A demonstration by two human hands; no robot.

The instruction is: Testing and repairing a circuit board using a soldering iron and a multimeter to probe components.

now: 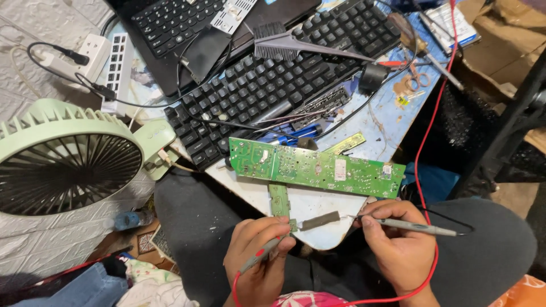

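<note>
Nearest, the left hand [259, 256] is closed around a grey probe with a red band [259, 257], from which a red lead [424, 142] runs. Its tip is set at the left end of a small grey resistor [319, 220], just beyond the fingers. To the right, the right hand [398, 241] is pinched on a second grey probe [418, 227]; its tip is held at the right end of the same resistor, and its black lead trails off to the right. The resistor thus lies between the two hands, at the near edge of the surface [318, 207].

Just beyond it a long green circuit board [315, 166] is laid across the surface, with a narrow green strip [279, 200] reaching down from it towards the left hand.

At the left a pale green fan [68, 159] is stood. Farther off, a black keyboard [267, 85] is seen with a grey brush [290, 42] lying on it, and a white power strip [94, 54] at the far left.
</note>
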